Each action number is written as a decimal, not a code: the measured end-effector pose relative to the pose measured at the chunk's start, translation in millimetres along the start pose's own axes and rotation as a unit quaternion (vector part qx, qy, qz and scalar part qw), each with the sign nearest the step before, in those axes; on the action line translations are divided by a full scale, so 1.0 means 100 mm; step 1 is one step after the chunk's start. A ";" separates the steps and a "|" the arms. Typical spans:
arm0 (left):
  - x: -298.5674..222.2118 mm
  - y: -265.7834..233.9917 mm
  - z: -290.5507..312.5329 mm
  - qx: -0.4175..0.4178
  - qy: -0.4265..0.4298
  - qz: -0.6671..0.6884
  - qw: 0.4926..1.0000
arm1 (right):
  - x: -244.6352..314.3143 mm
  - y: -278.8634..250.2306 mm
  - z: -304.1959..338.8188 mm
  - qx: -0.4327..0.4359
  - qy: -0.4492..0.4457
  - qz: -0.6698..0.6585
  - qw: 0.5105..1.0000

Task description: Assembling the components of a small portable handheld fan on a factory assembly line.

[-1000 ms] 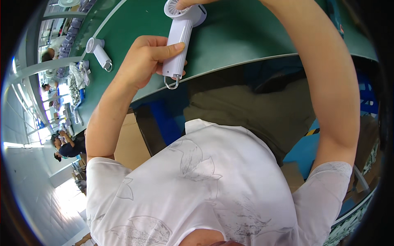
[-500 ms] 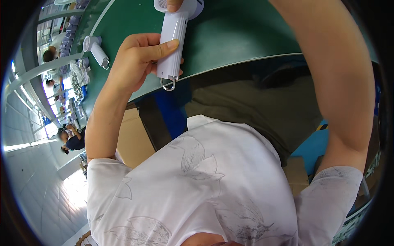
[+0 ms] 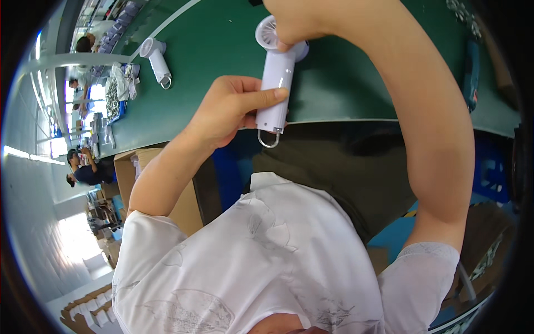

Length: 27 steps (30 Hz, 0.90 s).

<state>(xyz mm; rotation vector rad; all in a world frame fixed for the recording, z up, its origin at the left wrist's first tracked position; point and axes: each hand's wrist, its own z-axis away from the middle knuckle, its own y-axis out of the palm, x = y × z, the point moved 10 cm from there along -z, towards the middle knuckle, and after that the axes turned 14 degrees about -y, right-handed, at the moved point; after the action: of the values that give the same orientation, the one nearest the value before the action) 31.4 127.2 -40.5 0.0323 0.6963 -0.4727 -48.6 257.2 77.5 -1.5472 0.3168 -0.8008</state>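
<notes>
While the person's white printed T-shirt [image 3: 261, 261] fills the lower part of the view, both bare forearms rise from it toward the dark green worktop [image 3: 356, 83]. Just past the worktop's near edge, the left hand [image 3: 228, 111] wraps the lower handle of a small white plastic handheld fan [image 3: 276, 78], thumb laid across its front and fingers curled behind, so this grip is closed on the handle. A thin metal loop [image 3: 268, 139] hangs from the handle's bottom end, over the dark gap below the worktop's edge. Higher up, the right hand [image 3: 297, 22] closes over the fan's round grilled head, its grip pinching the head from above; the fingertips are cut off by the picture's upper rim. The fan stands nearly upright, held above the worktop between the 2 hands. Farther left on the worktop lies a second white handheld fan [image 3: 156, 58] with its own metal loop, well apart from the hands. Below the worktop's left end stands a brown cardboard box [image 3: 130, 167]. Beyond it, other people [image 3: 89, 170] sit in the far background.
</notes>
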 end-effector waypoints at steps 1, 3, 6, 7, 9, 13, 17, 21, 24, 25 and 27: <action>0.02 0.02 0.01 0.010 -0.009 0.034 0.999 | -0.01 -0.02 0.01 -0.015 -0.012 0.014 1.000; 0.05 0.05 0.02 0.049 -0.022 0.070 0.996 | -0.07 0.05 0.01 -0.017 0.007 0.025 1.000; 0.24 0.08 0.07 0.084 -0.056 0.080 0.992 | 0.03 -0.02 -0.03 -0.040 -0.040 0.017 0.998; 0.29 0.11 0.09 0.086 -0.059 0.110 0.988 | -0.01 0.01 -0.05 -0.032 -0.024 0.030 0.999; 0.38 0.20 0.11 0.097 -0.071 0.172 0.978 | -0.01 0.04 -0.07 -0.021 -0.016 0.021 0.999; 0.38 0.39 0.13 0.088 -0.048 0.177 0.979 | -0.02 0.11 0.03 -0.020 -0.017 0.004 1.000; 0.34 0.40 0.12 0.101 -0.012 0.160 0.982 | -0.02 -0.02 0.42 -0.192 -0.099 0.017 0.976; 0.29 0.38 0.12 0.122 -0.007 0.140 0.983 | -0.54 -0.53 1.56 -0.324 -0.019 0.199 0.925; 0.27 0.43 0.08 0.142 -0.012 0.116 0.983 | -0.99 -0.44 2.29 -0.201 0.073 0.347 0.913; 0.27 0.44 0.08 0.143 -0.015 0.108 0.984 | -1.08 -0.39 2.42 -0.174 0.074 0.375 0.908; 0.30 0.43 0.09 0.140 -0.011 0.119 0.983 | -1.20 -0.16 2.45 -0.088 0.050 0.358 0.928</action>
<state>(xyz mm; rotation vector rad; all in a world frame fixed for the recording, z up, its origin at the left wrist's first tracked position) 75.1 151.6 -57.7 0.3703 0.5902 -0.3366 20.0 521.3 68.2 -1.4033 0.9853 -0.2724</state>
